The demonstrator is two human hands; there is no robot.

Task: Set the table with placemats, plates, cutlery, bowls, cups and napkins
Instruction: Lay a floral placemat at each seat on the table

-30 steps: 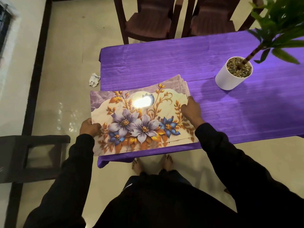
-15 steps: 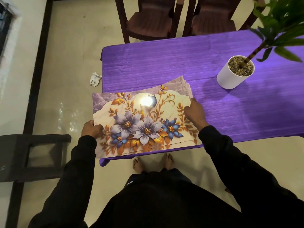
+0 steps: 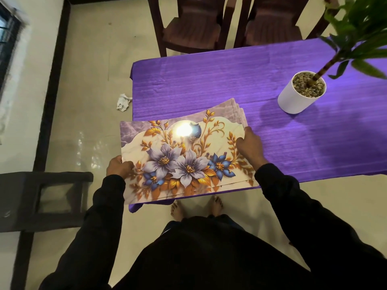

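Head view: I hold a fanned stack of floral placemats (image 3: pixel 184 160) at the near left corner of the purple worktop (image 3: pixel 209 84).

My left hand (image 3: pixel 119 167) grips the stack's left edge, which overhangs the corner above the floor; my right hand (image 3: pixel 250 146) lies on the right end, fingers curled over its edge, pressing the mats to the cloth. The sheets look glossy and are already splayed at the far right corner, so I judge they could slide apart or slip off the overhang if my left grip loosens. The white plant pot (image 3: pixel 297 97) stands well apart, out of harm's way. No plates or cutlery in sight.
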